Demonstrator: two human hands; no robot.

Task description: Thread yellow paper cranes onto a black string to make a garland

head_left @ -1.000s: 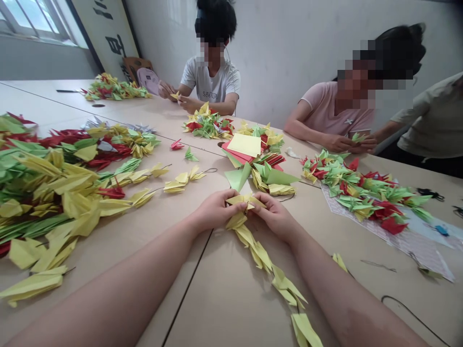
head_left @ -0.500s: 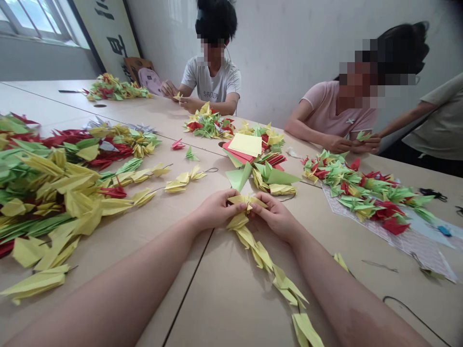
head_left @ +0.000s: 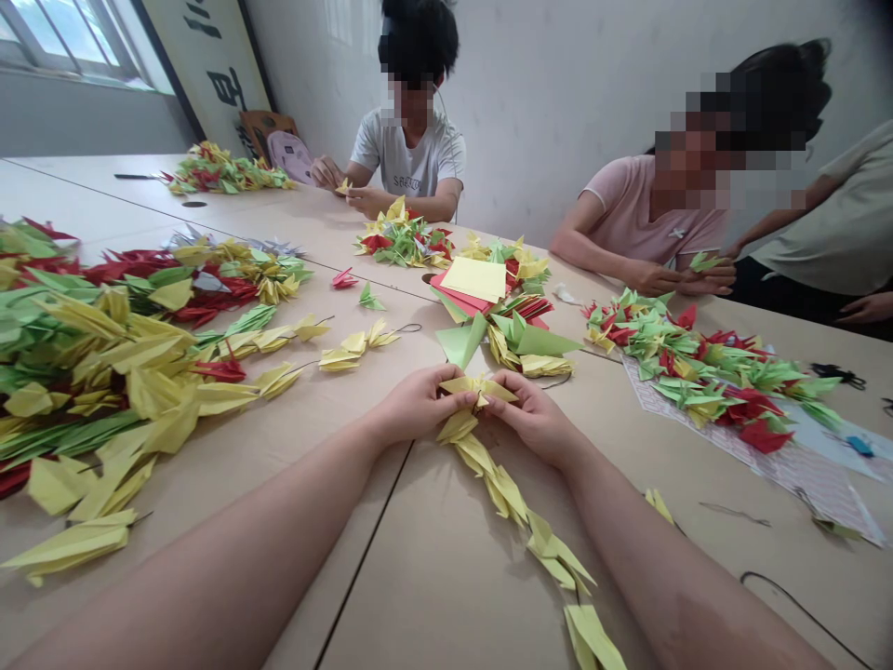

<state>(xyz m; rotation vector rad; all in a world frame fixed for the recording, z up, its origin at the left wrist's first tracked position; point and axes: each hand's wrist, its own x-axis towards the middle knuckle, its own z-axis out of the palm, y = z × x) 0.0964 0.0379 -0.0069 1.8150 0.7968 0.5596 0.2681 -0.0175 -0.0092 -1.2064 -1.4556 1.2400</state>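
Observation:
Between my two hands is a yellow paper crane (head_left: pixel 478 385), its wings spread to the left and right. My left hand (head_left: pixel 423 407) pinches its left wing and my right hand (head_left: pixel 534 417) pinches the right one, thumbs towards me. Below it, a string of folded yellow cranes (head_left: pixel 508 493) trails over the table towards my right forearm. Just beyond my fingers lie a green folded paper (head_left: pixel 463 341) and a bundle of yellow folded cranes (head_left: pixel 545 366). The thread inside the held crane is mostly hidden.
A big heap of coloured cranes (head_left: pixel 126 354) covers the left side. Stacked paper squares (head_left: pixel 474 279) lie ahead. More cranes (head_left: pixel 704 358) rest on patterned sheets at right, near a black cord (head_left: pixel 802 614). Two people sit opposite folding paper; another stands at far right.
My hands and the yellow crane have hardly moved. At far right the standing person has shifted inward, and a hand of theirs now shows at the edge.

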